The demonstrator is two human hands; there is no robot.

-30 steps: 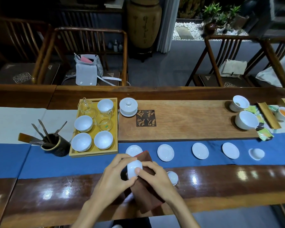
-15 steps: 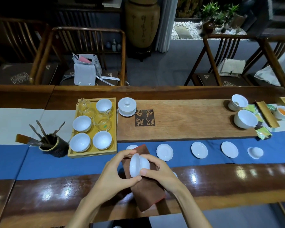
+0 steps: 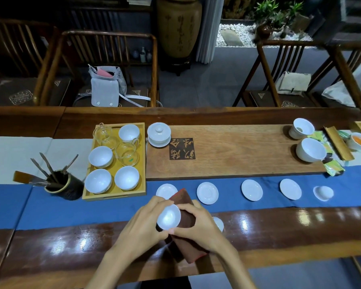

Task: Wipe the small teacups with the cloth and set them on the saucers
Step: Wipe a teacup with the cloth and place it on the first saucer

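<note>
A: Hands first. What's each doing?

B: Left hand (image 3: 143, 222) curls round the teacup (image 3: 168, 216), fingers pinching its wall from the left. Right hand (image 3: 198, 225) presses the cloth (image 3: 186, 220) vs. the cup's right side and underside, thumb bent over the fold. Both closed on their thing, neither spread.

A: Where's the cup exactly?

B: Lifted off the tabletop (image 3: 71, 253), between the two hands, over the near edge of the blue runner (image 3: 71, 205). Cloth hangs below it, lower end trailing toward the tabletop edge.

A: Which way does it point?

B: Mouth up and tipped a bit toward the camera, so you see the white inside. It's round, no real long axis; its centre line runs roughly vertical w/ a slight lean.

A: How to do the wipe well?

B: I'd say turn the cup w/ the left, keep the cloth hand steady, cover rim and foot, no squeezing; thin porcelain prob. slips when smooth.

A: Then?

B: Nearest saucer (image 3: 165, 190) sits just behind the hands, partly under the cloth's top corner. Three more bare saucers to the right, four cups waiting in the yellow tray (image 3: 141, 163).
</note>
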